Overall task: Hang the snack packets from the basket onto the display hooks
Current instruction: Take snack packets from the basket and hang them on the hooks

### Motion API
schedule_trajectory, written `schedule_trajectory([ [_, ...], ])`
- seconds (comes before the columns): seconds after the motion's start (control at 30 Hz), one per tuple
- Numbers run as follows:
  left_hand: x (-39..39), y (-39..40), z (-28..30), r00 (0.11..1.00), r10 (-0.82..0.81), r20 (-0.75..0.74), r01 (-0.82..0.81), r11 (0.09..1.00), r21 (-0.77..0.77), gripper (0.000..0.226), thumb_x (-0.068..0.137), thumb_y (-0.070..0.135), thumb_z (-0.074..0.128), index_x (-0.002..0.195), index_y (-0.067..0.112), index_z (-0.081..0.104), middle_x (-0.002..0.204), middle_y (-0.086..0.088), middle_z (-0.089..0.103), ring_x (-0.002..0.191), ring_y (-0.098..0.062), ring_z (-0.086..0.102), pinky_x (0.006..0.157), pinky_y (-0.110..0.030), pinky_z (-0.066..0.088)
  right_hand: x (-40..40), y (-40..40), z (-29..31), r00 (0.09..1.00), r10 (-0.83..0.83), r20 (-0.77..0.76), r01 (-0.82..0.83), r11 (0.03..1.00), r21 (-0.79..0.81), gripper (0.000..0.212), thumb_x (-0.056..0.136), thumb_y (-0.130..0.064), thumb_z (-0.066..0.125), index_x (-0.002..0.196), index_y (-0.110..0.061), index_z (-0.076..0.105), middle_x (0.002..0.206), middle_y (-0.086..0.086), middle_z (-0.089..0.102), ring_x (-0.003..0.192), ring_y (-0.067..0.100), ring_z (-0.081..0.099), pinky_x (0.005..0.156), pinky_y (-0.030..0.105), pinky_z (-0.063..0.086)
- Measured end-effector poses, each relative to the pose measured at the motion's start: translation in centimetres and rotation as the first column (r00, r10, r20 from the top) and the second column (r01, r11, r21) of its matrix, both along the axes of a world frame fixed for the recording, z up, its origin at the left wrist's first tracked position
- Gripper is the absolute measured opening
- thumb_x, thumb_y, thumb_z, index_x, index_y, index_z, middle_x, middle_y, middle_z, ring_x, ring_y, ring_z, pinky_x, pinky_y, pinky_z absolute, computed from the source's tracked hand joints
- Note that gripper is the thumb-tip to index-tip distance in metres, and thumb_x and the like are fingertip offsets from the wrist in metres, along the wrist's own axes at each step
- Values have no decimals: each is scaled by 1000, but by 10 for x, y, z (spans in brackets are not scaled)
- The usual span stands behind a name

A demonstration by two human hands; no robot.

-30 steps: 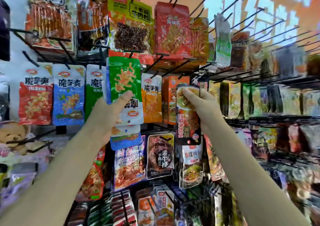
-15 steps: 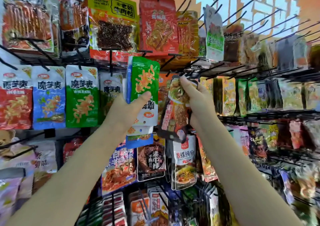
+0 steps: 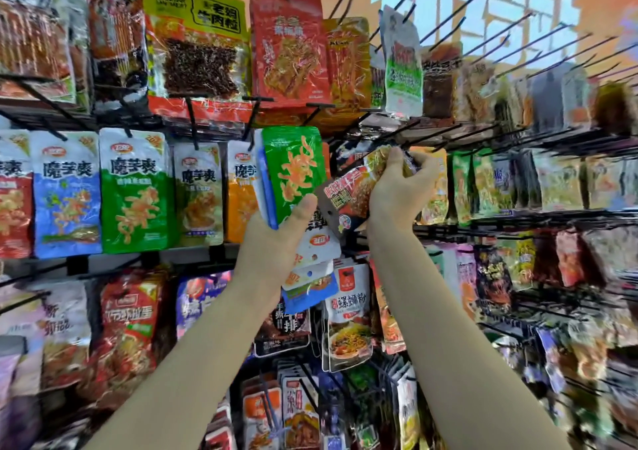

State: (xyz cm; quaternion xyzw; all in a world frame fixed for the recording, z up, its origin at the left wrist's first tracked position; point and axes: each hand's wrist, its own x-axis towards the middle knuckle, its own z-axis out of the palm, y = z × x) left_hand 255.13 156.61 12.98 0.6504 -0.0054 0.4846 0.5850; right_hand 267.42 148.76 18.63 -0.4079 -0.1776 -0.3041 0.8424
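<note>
My left hand grips a stack of snack packets upside down, a green packet in front with blue and white ones behind, their hole tabs hanging below the hand. My right hand holds a dark red packet tilted sideways, its holed end pointing down-left, close to the black display hooks of the middle row. The basket is out of sight.
Rows of hung snack packets fill the rack: a green packet, a blue packet and an orange packet at left, larger bags such as the red bag above. Several bare black hooks jut out at upper right.
My right hand has turned the dark red packet from upright to tilted sideways. The view has shifted, so both hands and the left stack now sit further right on the rack.
</note>
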Motion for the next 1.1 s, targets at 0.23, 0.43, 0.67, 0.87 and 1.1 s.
schedule_trajectory([
  [0.23,13,4,9,981,146,125,-143,989,-32,17,91,22,74,103,16,64,82,7,60,58,3,55,57,-24,46,2,-17,-8,999,6,51,4,980,-197,21,97,-25,67,101,-11,53,88,0,53,71,10,51,65,24,47],
  [0.43,14,28,48,954,227,194,-207,971,-118,40,85,31,80,117,17,60,106,-2,66,90,-15,66,67,-23,50,16,-35,-16,967,180,182,-2,716,-698,29,88,-38,74,113,-30,64,79,-5,46,72,10,46,62,23,38],
  [0.67,25,17,50,986,168,-27,-153,946,285,27,85,33,81,93,12,66,71,13,70,65,0,63,62,-14,47,6,-31,-18,882,333,333,81,590,-803,36,83,-41,80,76,-10,63,74,3,58,66,13,52,64,33,44],
  [0.87,22,25,50,988,156,15,-156,980,124,28,89,41,76,86,18,60,80,3,57,70,-9,56,61,-20,45,36,-39,-6,925,281,257,-66,783,-618,17,97,-32,65,92,-15,67,86,13,69,78,28,67,71,42,53],
  [1.1,24,19,41,998,63,-27,-63,998,-11,31,90,40,72,100,19,52,95,4,53,91,-17,50,88,-34,37,57,-27,33,971,188,146,-63,794,-605,32,106,-31,48,87,-6,52,68,5,37,60,15,34,50,24,26],
])
